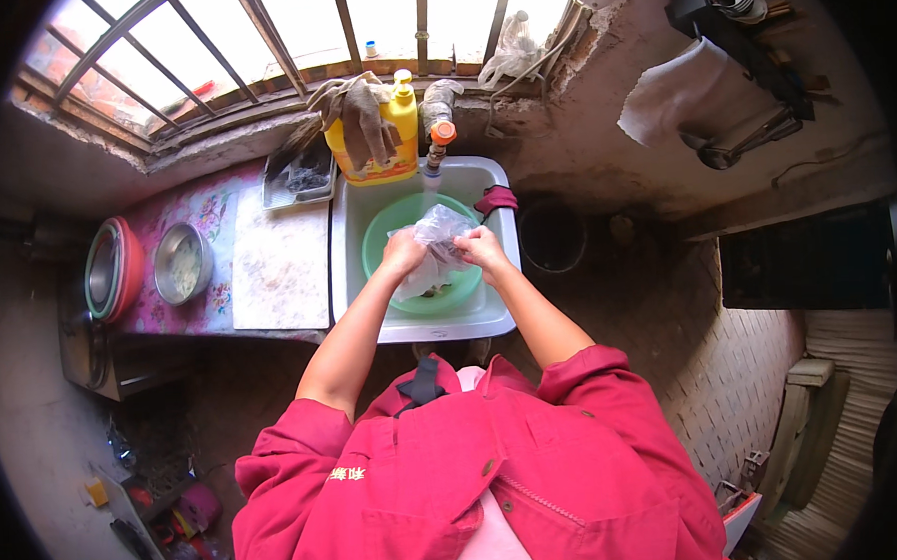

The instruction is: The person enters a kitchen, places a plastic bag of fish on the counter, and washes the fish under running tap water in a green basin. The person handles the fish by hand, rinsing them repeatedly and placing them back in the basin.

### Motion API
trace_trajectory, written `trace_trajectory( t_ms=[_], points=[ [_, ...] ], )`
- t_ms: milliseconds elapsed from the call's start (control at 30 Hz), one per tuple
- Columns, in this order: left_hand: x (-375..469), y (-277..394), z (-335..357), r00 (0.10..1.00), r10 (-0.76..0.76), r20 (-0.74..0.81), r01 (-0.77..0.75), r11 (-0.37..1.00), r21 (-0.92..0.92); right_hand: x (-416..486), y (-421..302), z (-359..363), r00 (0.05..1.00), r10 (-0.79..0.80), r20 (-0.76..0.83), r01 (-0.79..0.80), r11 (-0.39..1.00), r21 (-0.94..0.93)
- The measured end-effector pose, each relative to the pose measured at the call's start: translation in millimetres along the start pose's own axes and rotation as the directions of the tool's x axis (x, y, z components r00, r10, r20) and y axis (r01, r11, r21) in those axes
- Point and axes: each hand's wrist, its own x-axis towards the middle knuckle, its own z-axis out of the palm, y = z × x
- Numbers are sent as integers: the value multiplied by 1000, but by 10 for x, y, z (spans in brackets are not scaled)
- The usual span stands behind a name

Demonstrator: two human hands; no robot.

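A crumpled clear plastic bag (439, 239) is stretched between my two hands over a light green plastic basin (375, 242). My left hand (404, 253) grips the bag's left side, and my right hand (481, 247) pinches its right edge. The basin stands inside a white sink (350, 273). Some small dark pieces (435, 289) show at the basin's bottom, too small to identify. Above the bag, a tap with an orange handle (443, 133) points down into the basin, and a pale stream seems to run from it.
A yellow pump jug (406, 128) with a grey-brown cloth (363, 118) draped on it stands behind the sink. A dark red cloth (496, 200) hangs on the right rim. Left are a white board (279, 265), a metal bowl (183, 263) and stacked basins (127, 271). A dark bucket (555, 234) stands right.
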Motion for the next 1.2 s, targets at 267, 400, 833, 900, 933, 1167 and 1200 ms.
trace_trajectory(
  t_ms=[267,400,833,900,933,1167,1200],
  points=[
    [-169,0,45,992,42,120,9,916,-400,-263,187,-136,968,234,90,-246,956,163],
    [-45,-191,23,994,-54,97,93,878,-469,-13,258,-121,990,137,42,-143,967,211],
    [-66,-318,130,999,-17,-36,-4,866,-500,-161,-168,-19,994,60,96,-60,998,0],
    [-77,-307,118,999,2,-55,-27,889,-458,-184,-220,-12,995,67,70,-59,992,-109],
    [-82,-308,110,998,10,-64,-37,899,-437,-190,-241,-31,996,59,72,-46,985,-169],
    [-126,-190,173,999,-29,-29,12,885,-466,-100,96,-88,975,-217,-46,157,820,-550],
    [-130,-179,188,999,-20,-26,6,885,-465,-91,110,-95,975,-219,-37,163,817,-552]
  ],
)
